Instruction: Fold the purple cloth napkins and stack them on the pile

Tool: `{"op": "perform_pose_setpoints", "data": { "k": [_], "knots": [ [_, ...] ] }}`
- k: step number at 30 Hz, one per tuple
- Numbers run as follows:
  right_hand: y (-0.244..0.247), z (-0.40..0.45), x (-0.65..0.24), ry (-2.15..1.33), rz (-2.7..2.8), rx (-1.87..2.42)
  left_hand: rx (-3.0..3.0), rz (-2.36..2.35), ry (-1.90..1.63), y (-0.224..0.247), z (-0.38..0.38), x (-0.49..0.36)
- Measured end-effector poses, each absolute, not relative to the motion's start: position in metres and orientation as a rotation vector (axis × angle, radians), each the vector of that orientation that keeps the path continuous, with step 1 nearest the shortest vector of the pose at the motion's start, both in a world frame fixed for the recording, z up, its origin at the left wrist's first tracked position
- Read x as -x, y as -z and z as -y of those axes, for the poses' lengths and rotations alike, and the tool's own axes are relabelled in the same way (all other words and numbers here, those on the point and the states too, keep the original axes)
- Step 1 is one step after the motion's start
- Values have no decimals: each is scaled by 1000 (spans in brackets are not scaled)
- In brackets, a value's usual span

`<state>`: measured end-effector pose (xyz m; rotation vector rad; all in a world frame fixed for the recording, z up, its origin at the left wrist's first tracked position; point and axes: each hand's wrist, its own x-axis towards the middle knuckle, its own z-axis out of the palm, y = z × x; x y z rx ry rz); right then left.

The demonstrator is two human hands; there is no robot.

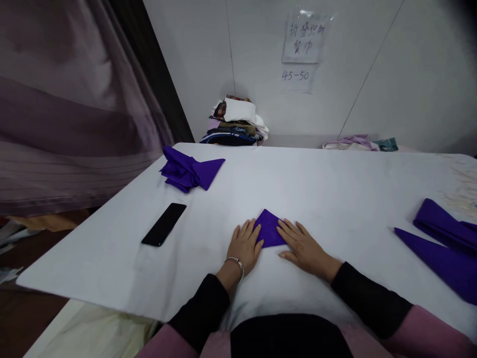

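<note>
The small purple cloth (267,229) lies on the white table (335,189), to the right of the black phone (164,224); it is folded, with a point facing away from the person; the left hand (244,244) rests on its left side and the right hand (302,246) touches its right side; both hands are flat and open, fingers down, and neither one pinches or grabs the cloth; I think the step here is pressing the folds smooth; the next move would call for keeping the layers neat, with fingertips slipped under an edge if the cloth is to be turned; I see no box, bowl or basket; a crumpled purple bundle (181,171) lies on the far side of the phone; well to the phone's right is long purple fabric (443,258), maybe one piece or two, as the view cuts it off.
</note>
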<state>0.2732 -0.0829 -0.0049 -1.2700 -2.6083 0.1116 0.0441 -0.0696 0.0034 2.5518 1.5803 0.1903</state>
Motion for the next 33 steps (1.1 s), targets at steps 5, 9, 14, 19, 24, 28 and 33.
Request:
{"op": "perform_pose_setpoints", "data": {
  "k": [5,9,14,19,24,28,33],
  "knots": [
    [7,97,-299,-119,2591,1323,-2538,-1583,-182,-5,70,-45],
    [4,105,-310,-101,2595,1360,-2536,-1589,-173,-6,70,-45],
    [5,115,-322,-94,2565,1411,-2546,-1595,-189,-5,69,-45],
    [4,120,-328,-75,2532,1487,-2548,-1600,-196,-6,70,-46],
    [-20,111,-301,11,2485,1451,-2545,-1597,-198,-8,70,-46],
    [-39,93,-259,-26,2537,1282,-2546,-1608,-176,-9,71,-46],
    [-24,70,-230,-118,2651,1188,-2550,-1596,-157,-9,70,-46]
  ]
}}
